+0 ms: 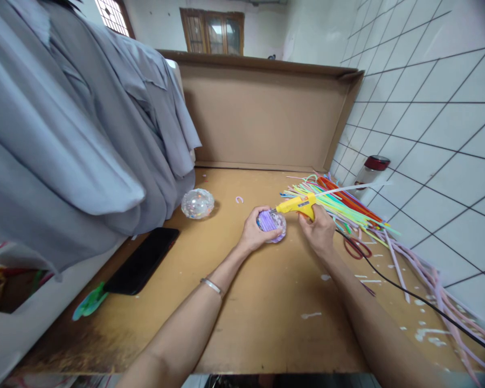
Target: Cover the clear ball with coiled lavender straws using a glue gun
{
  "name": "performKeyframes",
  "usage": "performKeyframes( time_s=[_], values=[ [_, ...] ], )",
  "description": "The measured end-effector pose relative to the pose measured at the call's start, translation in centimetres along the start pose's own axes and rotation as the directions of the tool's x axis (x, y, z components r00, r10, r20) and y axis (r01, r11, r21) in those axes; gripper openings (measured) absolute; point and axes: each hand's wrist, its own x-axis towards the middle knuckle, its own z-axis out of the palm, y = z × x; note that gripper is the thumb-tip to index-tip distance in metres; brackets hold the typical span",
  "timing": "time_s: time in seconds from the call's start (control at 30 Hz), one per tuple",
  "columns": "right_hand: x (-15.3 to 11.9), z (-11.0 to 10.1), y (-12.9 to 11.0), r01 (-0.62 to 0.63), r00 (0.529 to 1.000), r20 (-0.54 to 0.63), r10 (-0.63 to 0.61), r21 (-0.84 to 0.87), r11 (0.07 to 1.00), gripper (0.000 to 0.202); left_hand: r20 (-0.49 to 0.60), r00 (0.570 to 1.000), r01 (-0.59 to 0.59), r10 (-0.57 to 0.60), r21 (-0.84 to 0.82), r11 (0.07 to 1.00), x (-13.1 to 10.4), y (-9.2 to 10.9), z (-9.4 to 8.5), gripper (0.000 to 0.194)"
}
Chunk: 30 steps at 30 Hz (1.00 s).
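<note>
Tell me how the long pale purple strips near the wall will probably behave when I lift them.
The pale purple strips are probably floppy, because they bend along their length. They are likely light, since each looks thin. They may catch on one another, as several lie bunched together.

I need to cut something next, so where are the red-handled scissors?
In the head view, the red-handled scissors lie on the table's right side, beside the black cord.

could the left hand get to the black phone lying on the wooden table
Probably yes, once the left hand lets go of the round purple piece; only bare tabletop seems to lie between it and the flat black phone.
</note>
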Motion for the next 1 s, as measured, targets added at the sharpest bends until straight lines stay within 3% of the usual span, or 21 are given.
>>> performKeyframes(
  time_s=[0.67, 0.83, 1.0],
  values=[
    [0.3, -0.3, -0.1, -0.002, 1.0, 0.009, 0.002, -0.03, 1.0, 0.017, -0.001, 1.0, -0.01, 0.01, -0.004, 1.0, -0.1, 0.0, 0.0, 0.064],
    [0.2, 0.2, -0.1, -0.133, 0.991, 0.012, 0.134, -0.065, 0.989, 0.018, 0.005, 1.0, -0.015, 0.015, -0.017, 1.0, 0.0, 0.0, 0.0, 0.064],
    [0.2, 0.8, 0.6, -0.304, 0.951, 0.021, 0.308, -0.105, 0.947, 0.023, 0.005, 1.0, -0.027, 0.027, 0.017, 0.999, 0.0, 0.1, -0.1, 0.063]
  ],
)
